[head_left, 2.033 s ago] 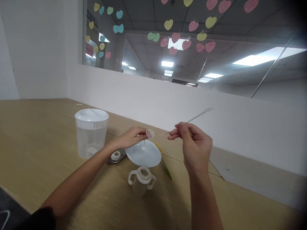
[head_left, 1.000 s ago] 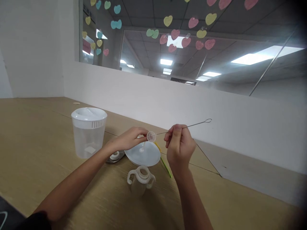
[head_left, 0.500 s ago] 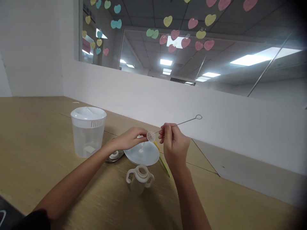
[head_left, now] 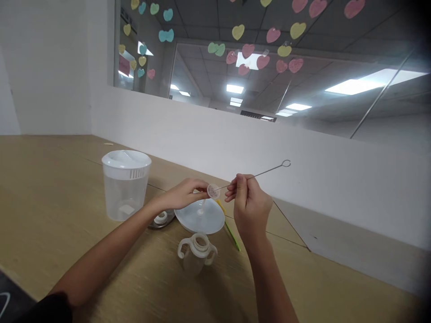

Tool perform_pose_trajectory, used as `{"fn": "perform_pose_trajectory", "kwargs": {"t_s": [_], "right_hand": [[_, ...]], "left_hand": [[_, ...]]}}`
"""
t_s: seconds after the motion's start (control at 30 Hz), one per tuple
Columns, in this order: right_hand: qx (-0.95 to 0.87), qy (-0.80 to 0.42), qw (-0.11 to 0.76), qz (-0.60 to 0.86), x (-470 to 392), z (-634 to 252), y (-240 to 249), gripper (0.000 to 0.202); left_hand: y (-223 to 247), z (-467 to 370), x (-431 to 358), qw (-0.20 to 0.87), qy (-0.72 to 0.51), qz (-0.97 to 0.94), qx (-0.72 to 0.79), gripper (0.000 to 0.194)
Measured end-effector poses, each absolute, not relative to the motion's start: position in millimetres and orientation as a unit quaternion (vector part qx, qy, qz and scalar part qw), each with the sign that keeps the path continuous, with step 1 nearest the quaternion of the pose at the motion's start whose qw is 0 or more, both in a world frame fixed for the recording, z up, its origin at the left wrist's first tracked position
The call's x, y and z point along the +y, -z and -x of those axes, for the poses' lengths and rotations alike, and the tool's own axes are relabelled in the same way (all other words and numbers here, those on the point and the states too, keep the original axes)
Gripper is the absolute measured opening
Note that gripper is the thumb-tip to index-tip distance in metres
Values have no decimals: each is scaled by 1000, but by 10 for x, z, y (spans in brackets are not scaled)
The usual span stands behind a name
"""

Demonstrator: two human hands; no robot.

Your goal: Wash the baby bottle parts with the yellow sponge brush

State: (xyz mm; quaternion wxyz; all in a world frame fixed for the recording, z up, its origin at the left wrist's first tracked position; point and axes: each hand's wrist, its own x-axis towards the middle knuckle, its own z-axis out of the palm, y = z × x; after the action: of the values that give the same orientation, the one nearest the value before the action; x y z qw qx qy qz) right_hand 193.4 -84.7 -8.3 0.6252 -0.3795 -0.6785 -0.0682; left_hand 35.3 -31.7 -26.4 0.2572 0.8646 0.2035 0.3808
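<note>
My left hand (head_left: 190, 193) pinches a small translucent round piece (head_left: 213, 191), its disc face turned toward my right hand. In my right hand (head_left: 251, 197) is a thin wire straw brush (head_left: 269, 170), held between thumb and fingers, with its loop end up to the right. The wire's other end meets the round piece; whether bristles are inside it I cannot tell. Beneath my hands lies a translucent shallow dish or lid (head_left: 188, 220). Closer to me stands a baby bottle with two handles (head_left: 198, 253), its top uncovered.
A clear plastic tub with a white lid (head_left: 126, 186) stands left. Under my left forearm, a metal dish (head_left: 170, 218) holds a white ring (head_left: 160, 218). A yellow-green stick (head_left: 232, 235) lies by the dish. A white wall (head_left: 188, 134) and window border the table.
My right hand and the straw brush have shifted slightly right, away from the round piece. My left hand keeps its hold. The whole view has shifted a little.
</note>
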Motion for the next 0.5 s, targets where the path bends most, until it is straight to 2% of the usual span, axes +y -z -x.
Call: {"fn": "perform_pose_trajectory", "kwargs": {"t_s": [0.1,0.27,0.5], "right_hand": [[-685,36,626,372,-857,-1928,77,29],[-685,119,604,390,-871,-1937,74,27],[-712,119,565,400,-852,-1914,102,29]], "left_hand": [[259,-348,-315,261,-378,-865,201,26],[253,-352,-323,285,-379,-857,201,28],[253,-366,-355,299,-388,-850,193,30]]}}
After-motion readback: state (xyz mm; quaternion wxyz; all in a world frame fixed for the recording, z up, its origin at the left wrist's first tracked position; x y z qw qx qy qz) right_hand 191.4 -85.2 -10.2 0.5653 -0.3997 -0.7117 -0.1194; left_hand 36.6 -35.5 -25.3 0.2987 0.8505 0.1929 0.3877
